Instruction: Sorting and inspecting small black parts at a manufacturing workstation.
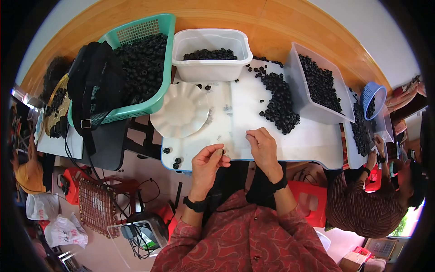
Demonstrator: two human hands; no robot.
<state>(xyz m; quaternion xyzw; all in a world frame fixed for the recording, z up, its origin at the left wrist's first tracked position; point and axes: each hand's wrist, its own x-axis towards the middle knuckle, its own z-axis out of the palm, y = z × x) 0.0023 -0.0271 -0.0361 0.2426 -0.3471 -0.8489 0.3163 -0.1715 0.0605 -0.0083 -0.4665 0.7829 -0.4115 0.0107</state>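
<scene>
The left hand (206,162) is lifted just off the near edge of the white counter (312,140), its thumb and forefinger closed in a pinching grip on one small black ring bead (222,151). The bead sits at the fingertips, on the side facing the other hand. The right hand (262,147) rests on the counter at about two o'clock from the left hand and just beside it, fingers curled with the tips drawn together. Whether that grip holds anything, perhaps a thread or a needle, cannot be told at this size.

So the bead lies at about eight o'clock from the right fingertips, and the gap between the two hands is small. The bead's hole seems to face across toward the right hand, though the view is too coarse to be sure.

The loose heap of black beads (280,105) lies at twelve o'clock from the right hand, nearer to it than to the left. A white fluted plate (180,111) sits at eleven o'clock from the left hand (a few stray beads (176,162) lie at the counter's near left corner).
</scene>
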